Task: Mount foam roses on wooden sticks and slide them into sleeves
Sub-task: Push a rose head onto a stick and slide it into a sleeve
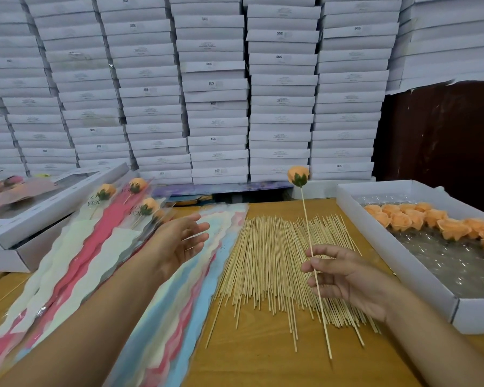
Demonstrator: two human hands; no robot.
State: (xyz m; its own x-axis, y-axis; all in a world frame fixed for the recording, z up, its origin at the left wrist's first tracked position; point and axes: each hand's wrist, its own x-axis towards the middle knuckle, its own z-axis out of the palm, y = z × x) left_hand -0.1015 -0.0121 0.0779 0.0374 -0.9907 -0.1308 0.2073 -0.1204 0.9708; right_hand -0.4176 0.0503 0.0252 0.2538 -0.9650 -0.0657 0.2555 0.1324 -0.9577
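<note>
Right hand (349,277) pinching a thin wooden stick (315,270) between thumb and fingers, somewhere near the middle of its length. Stick held nearly upright above the table, leaning a little to the left at the top; long axis from the bare lower tip, low over the table and near the viewer, up to the far end. On that top end a peach foam rose (298,175) with green sepals, bloom pointing up and away, seen against the wall of stacked white boxes (215,88). Left hand (183,241) empty, fingers straight and a little spread, palm turned toward the right, hovering over the pile of flat sleeves (140,277) in pink, white and pale blue; not clear whether touching them or not. Sleeves lying lengthwise, from near left to far middle of the wooden table (263,364). At the far end of the left pile, several finished roses in sleeves (140,202), blooms toward the boxes, one sleeve printed "LOVE YOU". Between the hands, a loose heap of bare wooden sticks (274,263), lying flat, almost all along the near-to-far direction. On the right, an open white tray (419,277) with a clear plastic insert, loose peach rose heads (430,222) in its far part. Another flat white box (48,216) at the far left.
</note>
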